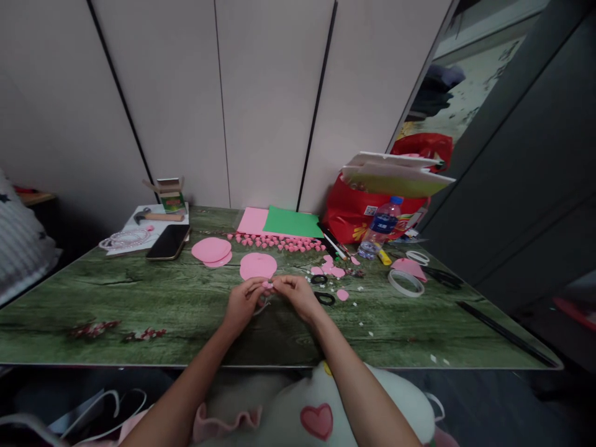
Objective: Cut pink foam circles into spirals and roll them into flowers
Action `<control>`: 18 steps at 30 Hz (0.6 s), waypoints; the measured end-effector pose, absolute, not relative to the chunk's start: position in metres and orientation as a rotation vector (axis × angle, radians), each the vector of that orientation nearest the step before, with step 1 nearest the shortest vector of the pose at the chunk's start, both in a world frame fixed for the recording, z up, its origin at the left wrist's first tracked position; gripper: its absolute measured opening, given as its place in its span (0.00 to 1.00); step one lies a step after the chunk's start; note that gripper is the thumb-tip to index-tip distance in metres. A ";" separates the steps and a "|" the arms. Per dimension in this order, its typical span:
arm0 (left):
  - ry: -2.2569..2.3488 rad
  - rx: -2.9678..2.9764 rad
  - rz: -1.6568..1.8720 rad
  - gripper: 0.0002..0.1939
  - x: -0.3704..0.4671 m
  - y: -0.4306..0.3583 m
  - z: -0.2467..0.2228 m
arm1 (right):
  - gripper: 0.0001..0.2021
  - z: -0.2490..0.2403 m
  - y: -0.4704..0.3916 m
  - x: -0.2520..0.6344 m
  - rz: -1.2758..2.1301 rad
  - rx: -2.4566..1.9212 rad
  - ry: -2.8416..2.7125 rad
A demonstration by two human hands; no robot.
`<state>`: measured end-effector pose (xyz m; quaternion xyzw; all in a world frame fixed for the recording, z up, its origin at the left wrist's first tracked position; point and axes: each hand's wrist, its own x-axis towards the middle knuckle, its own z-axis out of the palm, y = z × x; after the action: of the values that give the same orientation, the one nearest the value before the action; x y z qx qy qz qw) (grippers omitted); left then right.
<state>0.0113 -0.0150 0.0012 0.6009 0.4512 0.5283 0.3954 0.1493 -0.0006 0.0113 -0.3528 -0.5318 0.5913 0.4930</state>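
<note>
Both hands meet over the front middle of the green wood-patterned table, fingertips close together. My left hand point(242, 304) is closed in a pinch on a small pink paper piece point(267, 285). From the other side, my right hand point(298, 294) pinches the same piece; its exact shape is too small to make out. A pale strip point(261, 308) shows under the left fingers. Just beyond the hands lie large pink paper rounds point(258, 266). Black scissor handles point(325, 298) rest beside my right hand, the blades hidden. Small pink paper petals point(328, 268) are scattered farther right.
Behind are rows of small pink pieces point(284, 243) and a green sheet point(293, 222). At left lie a phone point(168, 242) and a hammer point(161, 216). At right stand a water bottle point(380, 227) and a red bag point(344, 214), with a tape roll point(406, 283) nearer.
</note>
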 end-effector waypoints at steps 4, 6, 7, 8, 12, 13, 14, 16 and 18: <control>1.186 1.567 1.321 0.11 0.012 -0.017 0.004 | 0.14 0.011 -0.001 0.150 1.497 -0.831 -1.284; 1.192 1.576 1.315 0.11 0.012 -0.018 0.005 | 0.13 0.009 0.000 0.150 1.506 -0.812 -1.284; 1.191 1.578 1.314 0.11 0.012 -0.018 0.005 | 0.13 0.008 0.000 0.150 1.508 -0.808 -1.284; 1.190 1.579 1.314 0.11 0.012 -0.018 0.005 | 0.13 0.007 0.001 0.150 1.509 -0.809 -1.283; 1.205 1.592 1.328 0.11 0.012 -0.018 0.004 | 0.13 0.006 0.001 0.150 1.515 -0.823 -1.278; 1.209 1.594 1.333 0.11 0.012 -0.018 0.004 | 0.13 0.005 0.002 0.150 1.518 -0.825 -1.276; 1.211 1.595 1.336 0.11 0.012 -0.018 0.004 | 0.13 0.005 0.002 0.150 1.520 -0.829 -1.271; 1.209 1.593 1.340 0.11 0.013 -0.018 0.005 | 0.13 0.005 0.002 0.149 1.523 -0.836 -1.256; 1.203 1.592 1.343 0.11 0.013 -0.019 0.005 | 0.13 0.004 0.003 0.149 1.522 -0.841 -1.216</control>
<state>0.0129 -0.0185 0.0054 0.6176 0.4666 0.5209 0.3599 0.1487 0.0025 0.0036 -0.3461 -0.5003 0.6260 0.4880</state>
